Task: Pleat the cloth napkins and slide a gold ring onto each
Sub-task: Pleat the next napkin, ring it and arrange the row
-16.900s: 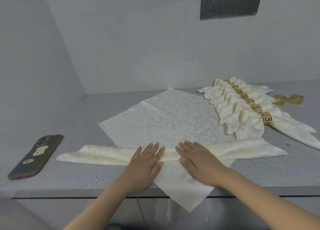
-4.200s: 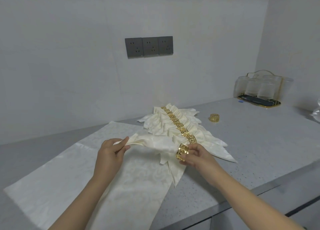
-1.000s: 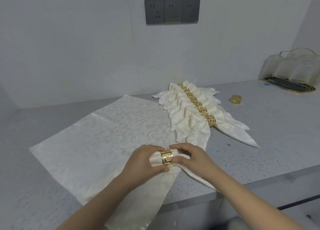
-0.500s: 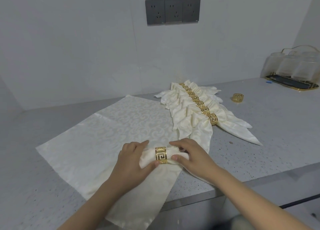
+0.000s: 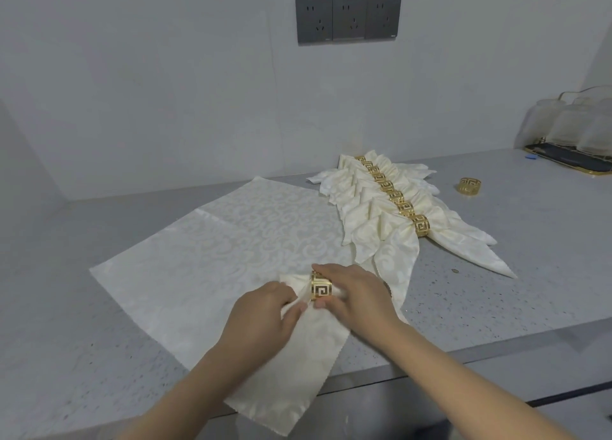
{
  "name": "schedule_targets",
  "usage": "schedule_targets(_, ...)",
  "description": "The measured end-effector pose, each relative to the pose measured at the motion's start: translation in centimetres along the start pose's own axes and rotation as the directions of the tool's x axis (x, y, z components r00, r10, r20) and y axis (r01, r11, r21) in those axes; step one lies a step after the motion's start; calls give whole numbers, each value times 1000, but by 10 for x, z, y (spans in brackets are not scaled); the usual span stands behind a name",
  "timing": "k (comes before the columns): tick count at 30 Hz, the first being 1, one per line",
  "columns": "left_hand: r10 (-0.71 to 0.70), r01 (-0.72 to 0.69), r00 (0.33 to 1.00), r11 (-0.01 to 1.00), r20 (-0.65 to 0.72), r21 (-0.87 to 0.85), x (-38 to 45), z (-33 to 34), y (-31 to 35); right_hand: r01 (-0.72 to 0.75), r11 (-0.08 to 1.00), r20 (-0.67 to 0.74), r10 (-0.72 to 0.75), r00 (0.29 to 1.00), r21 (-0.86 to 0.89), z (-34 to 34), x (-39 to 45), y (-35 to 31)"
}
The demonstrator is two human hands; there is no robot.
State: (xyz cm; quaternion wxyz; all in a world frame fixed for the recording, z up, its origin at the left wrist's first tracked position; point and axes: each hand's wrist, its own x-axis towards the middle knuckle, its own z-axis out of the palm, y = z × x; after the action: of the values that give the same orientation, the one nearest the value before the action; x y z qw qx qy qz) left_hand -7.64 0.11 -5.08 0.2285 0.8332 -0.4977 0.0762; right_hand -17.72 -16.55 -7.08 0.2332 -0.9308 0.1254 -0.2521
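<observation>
A pleated cream napkin [image 5: 293, 282] lies near the counter's front edge with a gold ring [image 5: 321, 288] around its middle. My left hand [image 5: 265, 314] grips the napkin's left part just beside the ring. My right hand [image 5: 356, 292] pinches the ring from the right, fingers over it and thumb under it. The napkin's right half is hidden under my right hand. Below both hands a flat cream napkin [image 5: 231, 257] is spread, one corner hanging over the counter edge. A row of several ringed napkins [image 5: 381, 214] lies behind to the right.
One loose gold ring [image 5: 469, 185] stands on the grey counter [image 5: 496, 274] at the right. A gold-framed tray of glass cups [image 5: 576, 135] sits at the far right against the wall. Wall sockets [image 5: 347, 17] are above.
The ring has moved along the pleated napkin toward its middle. Both hands have shifted slightly on the napkin; my left hand now grips the cloth closer to the ring.
</observation>
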Motion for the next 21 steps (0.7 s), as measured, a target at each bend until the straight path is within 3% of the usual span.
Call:
schedule_targets(3,135,-135,991,984,8,114,-2,2,2,1,1000,-2,-1,1000,13,2,0,1)
schedule_targets(6,111,-115,991,992,72,52,-3,4,-2,2,1000,33,-2,999,-5,1,0,2)
schedule_targets(10,-95,91,995,968,-6,-232,-2,1,2,-107,978,136,83,987,178,-8,-3,-3)
schedule_targets(13,-305,280,952,889,-13,-362,4,-1,7,-307,898,43,309,950,314,-15,-8,-5)
schedule_targets(16,-473,508,861,778,187,-370,16,-7,5,-418,866,85,411,908,273,-21,-6,-3)
schedule_targets(18,-488,558,829,763,274,-327,23,-8,1,-510,800,172,480,860,316,-28,-4,-5)
schedule_targets(21,-481,555,832,692,278,-462,26,-12,4,-565,683,245,514,822,463,-39,2,-4)
